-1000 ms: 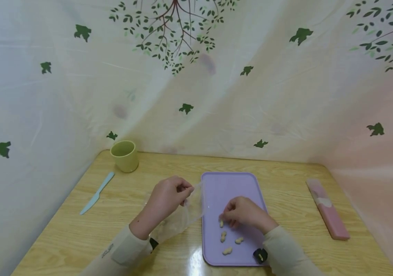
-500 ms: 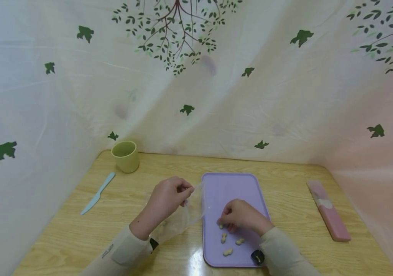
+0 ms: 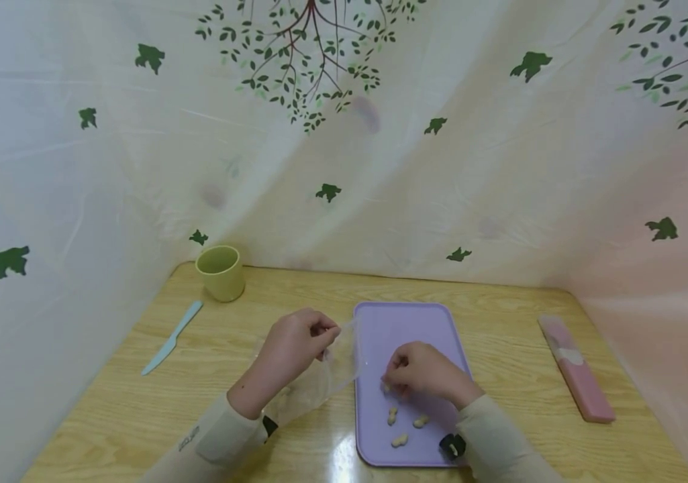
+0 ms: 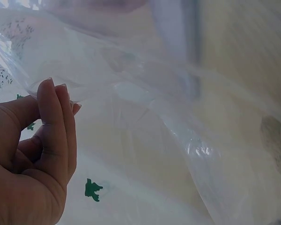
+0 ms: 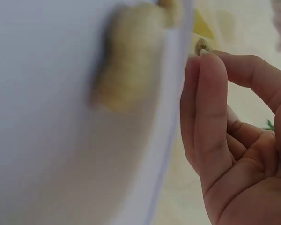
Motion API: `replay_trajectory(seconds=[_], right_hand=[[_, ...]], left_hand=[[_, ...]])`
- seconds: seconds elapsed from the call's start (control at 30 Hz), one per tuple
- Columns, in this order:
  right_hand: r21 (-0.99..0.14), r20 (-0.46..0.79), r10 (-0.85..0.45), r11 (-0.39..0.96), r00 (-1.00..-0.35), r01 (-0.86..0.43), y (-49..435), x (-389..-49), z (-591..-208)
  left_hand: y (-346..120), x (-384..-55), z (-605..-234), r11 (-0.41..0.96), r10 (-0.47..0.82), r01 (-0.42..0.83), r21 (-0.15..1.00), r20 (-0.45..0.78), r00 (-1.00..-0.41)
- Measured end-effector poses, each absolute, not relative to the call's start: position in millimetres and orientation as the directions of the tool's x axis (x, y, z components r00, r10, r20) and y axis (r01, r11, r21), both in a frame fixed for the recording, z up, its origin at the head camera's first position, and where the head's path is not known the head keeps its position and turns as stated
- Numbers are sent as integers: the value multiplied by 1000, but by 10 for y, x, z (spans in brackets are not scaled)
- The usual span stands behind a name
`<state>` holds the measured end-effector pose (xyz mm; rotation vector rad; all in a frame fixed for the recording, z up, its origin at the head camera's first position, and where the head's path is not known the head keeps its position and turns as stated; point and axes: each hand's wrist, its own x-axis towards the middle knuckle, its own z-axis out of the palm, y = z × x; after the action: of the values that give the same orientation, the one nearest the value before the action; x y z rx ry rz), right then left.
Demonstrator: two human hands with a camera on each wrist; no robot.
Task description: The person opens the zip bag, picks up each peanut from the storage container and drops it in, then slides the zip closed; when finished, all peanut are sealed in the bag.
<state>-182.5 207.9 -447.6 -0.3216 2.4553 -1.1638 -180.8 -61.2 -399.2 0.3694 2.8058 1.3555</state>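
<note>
My left hand (image 3: 298,345) pinches the edge of a clear plastic bag (image 3: 313,392) between thumb and fingers, left of a purple tray (image 3: 404,322). In the left wrist view the bag (image 4: 145,136) spreads out from the fingertips, with a peanut (image 4: 274,140) showing at the right edge. My right hand (image 3: 425,372) is over the tray, its fingertips pinching a peanut (image 5: 203,45). Nearer the front of the tray lie three more peanuts: one below the hand (image 3: 392,415), a second peanut (image 3: 421,421) to its right and a third peanut (image 3: 399,440) closest to me.
A yellow-green cup (image 3: 220,274) stands at the back left of the wooden table (image 3: 295,288). Near it lies a pale blue knife (image 3: 171,339). A long pink case (image 3: 578,372) is on the right side. Printed curtains surround the table.
My right hand dips slightly toward a peanut on the tray, then comes up a little with it at the fingertips. The left hand and the bag stay in place.
</note>
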Motion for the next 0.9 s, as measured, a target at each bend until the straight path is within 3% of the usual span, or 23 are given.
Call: replay_trajectory(seconds=[0.43, 0.9], right_hand=[[-943, -99, -359, 333, -928, -28, 2018, -1870, -4011], [-945, -162, -391, 325, -906, 29, 1802, -1826, -4029]], left_hand=[[-597, -1803, -3981, 603, 214, 223, 766, 114, -970], [-606, -1782, -3994, 606, 211, 230, 762, 124, -969]])
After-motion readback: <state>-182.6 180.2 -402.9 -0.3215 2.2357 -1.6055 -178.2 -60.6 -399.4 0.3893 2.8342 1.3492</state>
